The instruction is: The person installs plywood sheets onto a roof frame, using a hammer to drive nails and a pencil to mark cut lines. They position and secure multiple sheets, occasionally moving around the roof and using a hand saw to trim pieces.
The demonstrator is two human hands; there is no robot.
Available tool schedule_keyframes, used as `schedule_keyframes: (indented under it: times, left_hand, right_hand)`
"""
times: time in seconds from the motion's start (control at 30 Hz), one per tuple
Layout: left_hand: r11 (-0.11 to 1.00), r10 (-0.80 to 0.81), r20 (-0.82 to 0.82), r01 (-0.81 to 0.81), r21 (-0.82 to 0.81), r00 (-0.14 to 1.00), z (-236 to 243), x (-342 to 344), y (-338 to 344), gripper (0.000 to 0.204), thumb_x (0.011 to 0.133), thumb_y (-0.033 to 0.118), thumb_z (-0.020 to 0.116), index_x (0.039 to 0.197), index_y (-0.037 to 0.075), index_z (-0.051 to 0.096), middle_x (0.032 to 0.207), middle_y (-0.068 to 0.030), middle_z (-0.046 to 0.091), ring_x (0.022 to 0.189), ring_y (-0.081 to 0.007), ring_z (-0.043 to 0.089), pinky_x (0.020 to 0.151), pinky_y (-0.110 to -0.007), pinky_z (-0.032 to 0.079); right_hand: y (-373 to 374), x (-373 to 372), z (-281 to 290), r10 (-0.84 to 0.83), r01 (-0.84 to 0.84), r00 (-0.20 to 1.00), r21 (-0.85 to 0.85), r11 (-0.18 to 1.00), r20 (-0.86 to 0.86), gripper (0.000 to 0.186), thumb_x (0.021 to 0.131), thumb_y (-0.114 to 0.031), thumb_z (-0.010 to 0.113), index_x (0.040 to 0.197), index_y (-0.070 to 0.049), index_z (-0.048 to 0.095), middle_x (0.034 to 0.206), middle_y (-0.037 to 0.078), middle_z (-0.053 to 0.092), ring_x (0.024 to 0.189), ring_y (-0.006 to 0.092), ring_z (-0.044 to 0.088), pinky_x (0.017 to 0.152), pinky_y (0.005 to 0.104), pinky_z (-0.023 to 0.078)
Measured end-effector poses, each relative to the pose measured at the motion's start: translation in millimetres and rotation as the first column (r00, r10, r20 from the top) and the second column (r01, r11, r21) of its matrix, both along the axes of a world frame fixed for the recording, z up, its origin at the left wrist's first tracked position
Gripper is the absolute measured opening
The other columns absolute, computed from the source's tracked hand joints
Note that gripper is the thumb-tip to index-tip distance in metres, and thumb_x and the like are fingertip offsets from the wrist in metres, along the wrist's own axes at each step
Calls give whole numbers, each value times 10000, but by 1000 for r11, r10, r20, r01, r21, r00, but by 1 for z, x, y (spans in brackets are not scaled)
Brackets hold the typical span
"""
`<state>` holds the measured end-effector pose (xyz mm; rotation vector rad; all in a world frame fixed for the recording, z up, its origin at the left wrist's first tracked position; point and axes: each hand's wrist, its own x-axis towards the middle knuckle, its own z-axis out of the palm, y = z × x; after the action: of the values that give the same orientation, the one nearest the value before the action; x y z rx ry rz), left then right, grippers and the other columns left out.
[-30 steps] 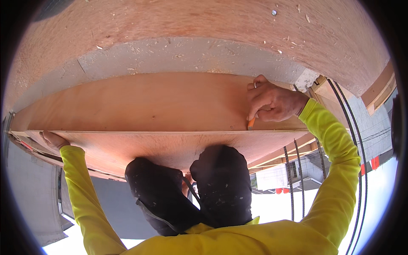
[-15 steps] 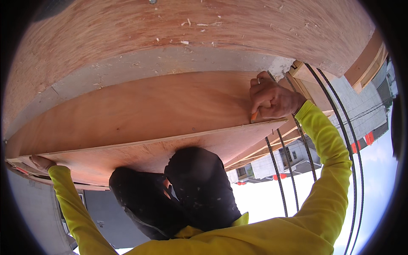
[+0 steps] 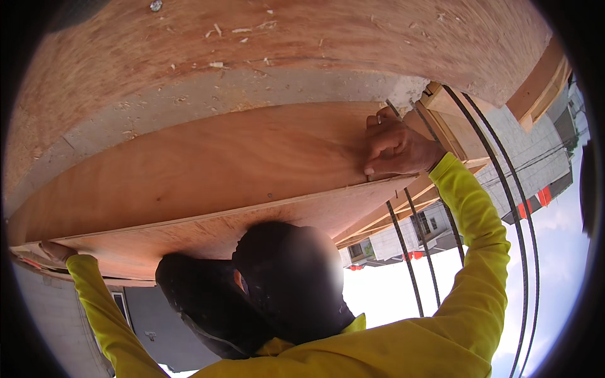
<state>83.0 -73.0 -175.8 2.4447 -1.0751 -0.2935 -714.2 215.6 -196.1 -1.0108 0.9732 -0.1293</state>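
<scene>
View: head camera only.
Right hand [image 3: 398, 146]: fingers curled, tips drawn together at the edge of the plywood panel [image 3: 214, 164]; cannot tell whether they pinch anything.
Left hand [image 3: 57, 251]: at the panel's far-left end; fingers mostly hidden, grip cannot be told.
Panel position: directly beneath the right fingers, extending leftward to the left ones.
Panel risk: may shift or tip, in my judgement, if the left hold slackens or the knees [image 3: 287, 283] bump it.
Panel finish: smooth, reddish-brown, small knots, pale thin edge.
Beyond the right fingers: grey concrete strip [image 3: 208, 88], then rough-grained plywood sheet [image 3: 328, 41] littered with wood chips.
Below the right fingers: ribbed, slender steel bars [image 3: 404, 258]; a snagged sleeve is possible.
</scene>
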Motion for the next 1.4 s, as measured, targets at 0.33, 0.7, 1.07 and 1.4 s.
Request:
schedule_keyframes:
  times: [0.33,0.7,1.07,1.4]
  left_hand:
    - [988,-117,88,107,115,989,2,-28,5,577,903,408,519,1288,-19,564,1279,-159,580,1101,-295,568,966,-409,441]
    - [981,-116,38,109,158,993,1,15,1,509,950,366,484,1268,-22,565,1280,-158,572,1101,-289,559,975,-397,435]
    - [992,-110,69,105,73,992,-3,65,1,417,949,320,494,1186,1,619,1218,-138,600,1043,-273,572,943,-394,447]
    - [989,-27,-9,28,144,1000,1,78,-15,438,957,328,454,1215,8,603,1210,-125,604,1051,-272,581,937,-401,460]
  right_hand:
    - [3,-57,35,185,-190,955,0,982,-230,304,765,-220,829,593,-142,590,628,-48,520,768,134,437,883,363,251]
    - [13,-79,35,237,-229,937,61,972,-259,187,698,-213,860,637,-153,694,609,-45,479,840,132,444,916,365,232]
    - [19,-61,32,53,-22,976,143,989,-213,239,749,-186,854,633,-129,652,605,-33,551,765,120,505,931,355,313]
    - [34,-69,32,29,0,962,107,994,-273,223,704,-200,877,617,-137,681,641,-53,581,787,148,455,935,374,282]
